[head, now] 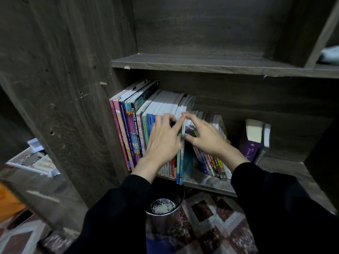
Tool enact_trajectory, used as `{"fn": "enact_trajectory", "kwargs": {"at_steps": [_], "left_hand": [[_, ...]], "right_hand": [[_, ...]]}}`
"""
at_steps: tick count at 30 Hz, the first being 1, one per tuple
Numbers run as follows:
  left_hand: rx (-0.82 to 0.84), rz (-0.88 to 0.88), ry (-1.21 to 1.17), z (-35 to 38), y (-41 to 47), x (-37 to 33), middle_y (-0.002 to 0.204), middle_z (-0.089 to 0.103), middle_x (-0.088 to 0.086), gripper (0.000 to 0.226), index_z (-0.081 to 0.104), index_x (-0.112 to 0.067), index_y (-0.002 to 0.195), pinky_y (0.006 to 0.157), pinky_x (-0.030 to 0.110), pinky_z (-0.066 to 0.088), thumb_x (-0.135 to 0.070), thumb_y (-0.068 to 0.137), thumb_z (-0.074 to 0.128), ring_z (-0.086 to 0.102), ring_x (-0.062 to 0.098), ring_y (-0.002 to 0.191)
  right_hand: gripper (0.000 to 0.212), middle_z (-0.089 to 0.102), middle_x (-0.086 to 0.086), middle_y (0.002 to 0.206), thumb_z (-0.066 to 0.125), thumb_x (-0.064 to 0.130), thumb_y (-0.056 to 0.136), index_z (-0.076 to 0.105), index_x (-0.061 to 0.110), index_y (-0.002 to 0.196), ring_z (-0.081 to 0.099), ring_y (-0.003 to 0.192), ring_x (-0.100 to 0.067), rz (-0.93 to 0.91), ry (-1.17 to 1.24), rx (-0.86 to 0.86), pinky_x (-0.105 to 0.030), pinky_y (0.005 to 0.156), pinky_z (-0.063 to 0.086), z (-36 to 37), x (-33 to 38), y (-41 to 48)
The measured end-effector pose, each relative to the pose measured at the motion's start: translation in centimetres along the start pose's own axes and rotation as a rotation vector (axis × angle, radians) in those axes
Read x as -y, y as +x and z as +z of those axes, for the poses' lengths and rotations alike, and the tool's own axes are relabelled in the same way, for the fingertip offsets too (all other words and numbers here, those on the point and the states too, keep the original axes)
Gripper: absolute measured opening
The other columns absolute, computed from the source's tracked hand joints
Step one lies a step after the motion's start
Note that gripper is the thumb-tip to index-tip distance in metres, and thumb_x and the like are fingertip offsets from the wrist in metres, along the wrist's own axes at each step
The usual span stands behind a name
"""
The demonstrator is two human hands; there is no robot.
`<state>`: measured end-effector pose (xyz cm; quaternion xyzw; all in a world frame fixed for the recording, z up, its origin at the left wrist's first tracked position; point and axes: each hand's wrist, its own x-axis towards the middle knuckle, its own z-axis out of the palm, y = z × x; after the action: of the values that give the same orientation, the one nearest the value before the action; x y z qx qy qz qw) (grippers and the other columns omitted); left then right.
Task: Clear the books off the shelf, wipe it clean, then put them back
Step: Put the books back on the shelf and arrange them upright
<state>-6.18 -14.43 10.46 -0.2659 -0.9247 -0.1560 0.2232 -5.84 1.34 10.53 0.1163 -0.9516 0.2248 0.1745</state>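
The left hand [163, 142] lies spread on the spines of the upright books [132, 125], fingertips bent over their tops and forefinger stretched out; it seems to grasp nothing. The right hand [207, 138] pinches a thin teal book [183, 162] between thumb and fingers, and that book's foot already juts past the front edge of the shelf [211, 186]. All the books are on the lower shelf, so clearing looks barely begun.

With the teal book gone, the small books [214, 162] leaning just beside it could slump into the gap. A loose pinch could drop it into the metal bin [165, 217] right below, which holds something whitish. A purple book [251, 143] stands apart at the right. A white tray [31, 162] at the left holds small things, too blurred to name
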Motion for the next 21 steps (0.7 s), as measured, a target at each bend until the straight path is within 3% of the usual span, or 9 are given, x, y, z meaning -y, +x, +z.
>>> {"fn": "enact_trajectory", "kwargs": {"at_steps": [5, 8, 12, 15, 18, 21], "left_hand": [[-0.058, -0.091, -0.105, 0.8, -0.5, -0.7, 0.126, 0.038, 0.002, 0.060, 0.029, -0.025, 0.147, 0.079, 0.024, 0.029, -0.018, 0.090, 0.048, 0.025, 0.015, 0.112], [-0.055, -0.140, -0.223, 1.2, -1.2, -0.5, 0.126, 0.041, -0.002, 0.063, 0.028, -0.031, 0.147, 0.084, 0.023, 0.028, -0.016, 0.090, 0.048, 0.026, 0.013, 0.116], [-0.114, -0.174, -0.360, 1.4, -1.8, 0.1, 0.122, 0.047, -0.005, 0.061, 0.037, -0.035, 0.143, 0.091, 0.026, 0.031, -0.009, 0.090, 0.048, 0.030, 0.011, 0.115], [-0.150, -0.202, -0.459, 1.0, -1.1, -0.2, 0.111, 0.052, -0.006, 0.049, 0.048, -0.031, 0.137, 0.090, 0.027, 0.040, -0.014, 0.091, 0.053, 0.043, 0.010, 0.106], [-0.084, -0.199, -0.560, 0.1, 0.3, 0.0, 0.095, 0.061, -0.004, 0.039, 0.056, -0.030, 0.127, 0.075, 0.025, 0.050, -0.028, 0.088, 0.065, 0.058, 0.010, 0.084], [0.023, -0.214, -0.586, -0.5, 1.3, 1.0, 0.088, 0.065, -0.003, 0.046, 0.058, -0.033, 0.127, 0.084, 0.031, 0.053, -0.031, 0.084, 0.070, 0.060, 0.014, 0.089]], "right_hand": [[0.063, 0.053, -0.003, 0.136, 0.056, 0.046, 0.090, 0.022, 0.040, 0.143, 0.050, 0.121, -0.025, 0.015, -0.048, 0.020, -0.037, 0.090, 0.044, 0.0, -0.6, 0.0], [0.065, 0.047, 0.001, 0.142, 0.056, 0.050, 0.090, 0.019, 0.040, 0.143, 0.050, 0.123, -0.024, 0.029, -0.057, 0.044, -0.036, 0.088, 0.044, -0.2, -0.8, 0.2], [0.066, 0.058, -0.003, 0.127, 0.055, 0.049, 0.090, 0.020, 0.034, 0.144, 0.057, 0.109, -0.022, 0.003, -0.119, 0.031, -0.031, 0.074, 0.041, -0.3, -0.3, 0.4], [0.065, 0.061, -0.004, 0.120, 0.054, 0.047, 0.091, 0.020, 0.031, 0.144, 0.059, 0.100, -0.022, -0.008, -0.114, 0.031, -0.029, 0.070, 0.037, -0.3, -0.2, 0.3], [0.061, 0.061, -0.006, 0.117, 0.050, 0.044, 0.093, 0.019, 0.032, 0.143, 0.060, 0.102, -0.026, 0.000, -0.134, 0.058, -0.031, 0.072, 0.037, -0.5, -0.1, 0.4], [0.059, 0.061, -0.009, 0.121, 0.048, 0.047, 0.093, 0.018, 0.031, 0.142, 0.060, 0.105, -0.028, 0.000, -0.171, 0.098, -0.032, 0.073, 0.038, -0.7, 0.2, 0.7]]}}
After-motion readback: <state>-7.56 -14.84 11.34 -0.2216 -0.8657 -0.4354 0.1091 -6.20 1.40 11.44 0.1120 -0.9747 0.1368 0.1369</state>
